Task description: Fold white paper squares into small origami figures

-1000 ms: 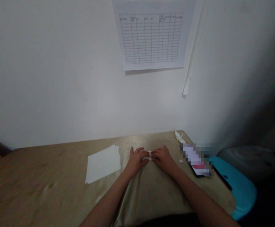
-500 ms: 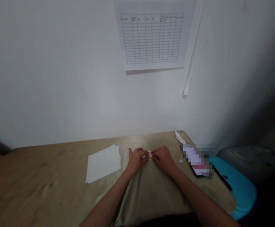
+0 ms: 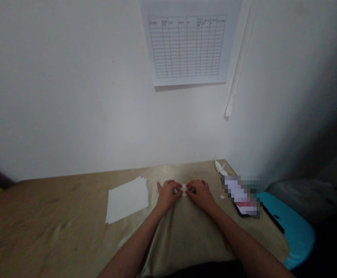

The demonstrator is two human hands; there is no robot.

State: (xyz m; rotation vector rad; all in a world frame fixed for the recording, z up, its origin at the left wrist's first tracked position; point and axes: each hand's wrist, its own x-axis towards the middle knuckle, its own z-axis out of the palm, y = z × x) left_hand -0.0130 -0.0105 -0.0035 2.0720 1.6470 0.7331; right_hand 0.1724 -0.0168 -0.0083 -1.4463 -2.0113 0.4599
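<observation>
Hands (image 3: 168, 195) pinching small white piece (image 3: 184, 187) (midway between them).

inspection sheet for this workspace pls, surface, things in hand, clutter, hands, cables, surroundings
Surface: tan table, cover creased near the person
Things in hand: small white paper, partly hidden
Clutter: paper sheets at left; crumpled paper, small scrap and pixelated phone at right
Hands: left hand and right hand both pinch the small white paper
Cables: nothing seen
Surroundings: pale wall with printed chart and white strip; blue object, perhaps a seat, at right
</observation>
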